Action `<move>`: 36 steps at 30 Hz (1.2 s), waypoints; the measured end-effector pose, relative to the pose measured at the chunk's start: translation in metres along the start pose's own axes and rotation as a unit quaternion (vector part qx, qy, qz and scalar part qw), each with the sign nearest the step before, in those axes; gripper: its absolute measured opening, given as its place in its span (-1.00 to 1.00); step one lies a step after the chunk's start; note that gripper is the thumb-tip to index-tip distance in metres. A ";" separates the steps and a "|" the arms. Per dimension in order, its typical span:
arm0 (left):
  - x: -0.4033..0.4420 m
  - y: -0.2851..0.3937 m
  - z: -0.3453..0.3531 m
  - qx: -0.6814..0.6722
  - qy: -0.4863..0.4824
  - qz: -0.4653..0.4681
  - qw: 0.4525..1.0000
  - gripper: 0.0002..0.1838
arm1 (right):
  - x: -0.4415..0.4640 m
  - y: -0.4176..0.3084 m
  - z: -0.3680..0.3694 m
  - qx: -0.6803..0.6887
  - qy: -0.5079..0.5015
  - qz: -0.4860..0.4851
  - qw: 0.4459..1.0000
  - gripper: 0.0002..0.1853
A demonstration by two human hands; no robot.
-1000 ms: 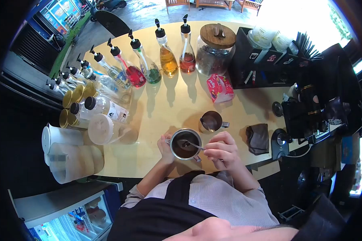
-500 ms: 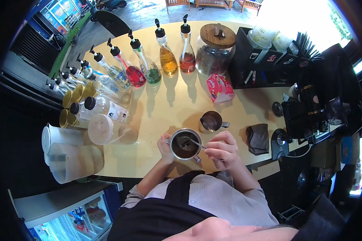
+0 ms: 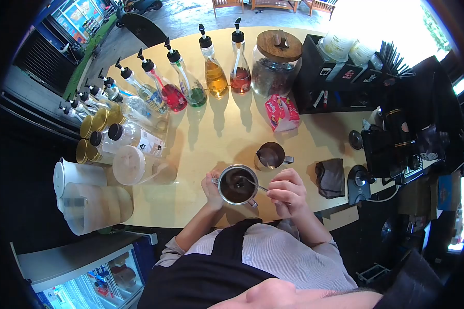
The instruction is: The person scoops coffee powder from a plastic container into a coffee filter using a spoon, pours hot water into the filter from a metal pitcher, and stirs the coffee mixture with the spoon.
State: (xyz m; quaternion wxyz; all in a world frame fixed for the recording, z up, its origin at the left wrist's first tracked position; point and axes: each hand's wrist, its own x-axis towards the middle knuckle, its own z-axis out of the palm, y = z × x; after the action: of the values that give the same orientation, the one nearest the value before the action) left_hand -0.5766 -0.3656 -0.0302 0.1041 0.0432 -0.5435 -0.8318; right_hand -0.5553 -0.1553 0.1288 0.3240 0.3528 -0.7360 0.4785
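Right hand has edged rightward; its utensil (tip submerged) is part-hidden.

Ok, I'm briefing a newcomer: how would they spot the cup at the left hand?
Start at the pale counter, along its near edge. There the left hand holds a metal cup of dark liquid. Unlike the smaller metal jug just beyond, it has a thin metal utensil dipping in from the right hand.

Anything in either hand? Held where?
Left hand: metal cup, at the handle on its left side. Right hand: thin metal utensil, by the end outside the cup.
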 end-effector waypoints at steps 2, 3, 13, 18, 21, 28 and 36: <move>0.001 0.002 0.001 0.007 0.003 0.007 1.000 -0.39 | 0.002 0.000 0.001 -0.036 -0.028 -0.017 0.999 -0.86; 0.001 0.001 0.001 0.008 0.002 0.010 1.000 -0.40 | 0.001 0.000 0.002 -0.036 -0.028 -0.017 0.999 -0.86; 0.001 -0.011 -0.007 -0.025 0.000 -0.004 1.000 -0.42 | -0.001 -0.003 0.004 -0.011 -0.005 0.007 1.000 -0.88; 0.001 -0.006 -0.003 -0.023 -0.005 0.005 1.000 -0.42 | -0.003 0.000 0.004 -0.024 0.006 0.006 1.000 -0.87; 0.000 -0.005 -0.003 -0.007 0.001 0.002 1.000 -0.41 | -0.002 -0.001 0.005 -0.031 -0.006 -0.002 0.999 -0.89; 0.001 -0.003 -0.002 0.009 -0.003 0.012 1.000 -0.40 | -0.003 0.000 0.005 -0.015 -0.003 0.004 1.000 -0.90; 0.001 -0.007 -0.006 -0.006 -0.012 -0.008 1.000 -0.41 | 0.001 0.000 0.003 -0.031 0.002 -0.011 0.999 -0.88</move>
State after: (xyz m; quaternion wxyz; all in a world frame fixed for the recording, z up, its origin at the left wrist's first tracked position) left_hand -0.5779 -0.3680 -0.0392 0.0909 0.0369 -0.5396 -0.8362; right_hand -0.5565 -0.1585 0.1289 0.3421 0.3497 -0.7457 0.4522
